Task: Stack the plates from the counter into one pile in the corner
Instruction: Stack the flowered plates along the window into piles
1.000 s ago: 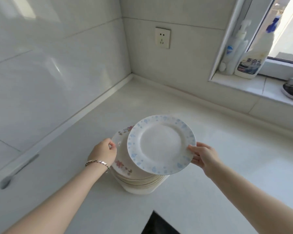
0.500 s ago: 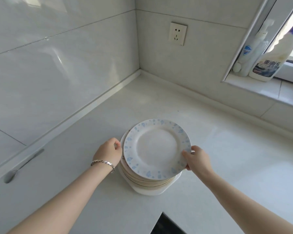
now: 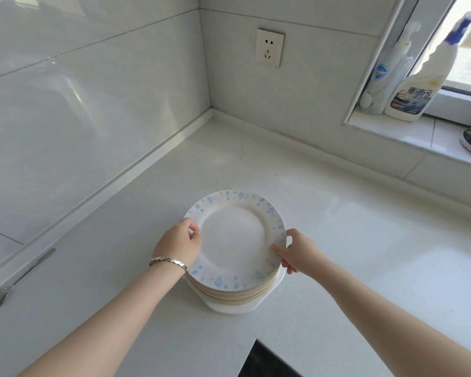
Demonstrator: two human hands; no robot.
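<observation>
Since a second ago the white ceramic plate with a blue-speckled rim (image 3: pixel 235 235) has come down from the air at a tilt and now lies flat, face up, on top of the pile of cream-edged plates (image 3: pixel 237 293). My left hand has moved from the pile's side up to this rim.

From my head camera, the plate is round, so it has no long axis; its face points straight up and it sits squarely over the pile. The pile rests on a white square-cornered dish (image 3: pixel 234 308) on the pale stone counter (image 3: pixel 365 254), well out from the wall corner and near the dark cooktop edge (image 3: pixel 269 360).

My left hand (image 3: pixel 178 244), with a silver bracelet (image 3: pixel 169 262) at the wrist, pinches the plate's left rim. My right hand (image 3: pixel 301 254) holds the right rim, thumb on top and fingers curled down the pile's side.

A small dark speck (image 3: pixel 275 174) marks the counter between pile and corner. A white wall socket (image 3: pixel 269 47) sits above. On the window sill stand a white pump bottle (image 3: pixel 386 77) and a blue-capped spray bottle (image 3: pixel 419 85), touching. At far left lies a metal piece (image 3: pixel 19 278), perhaps a spoon or a handle.
</observation>
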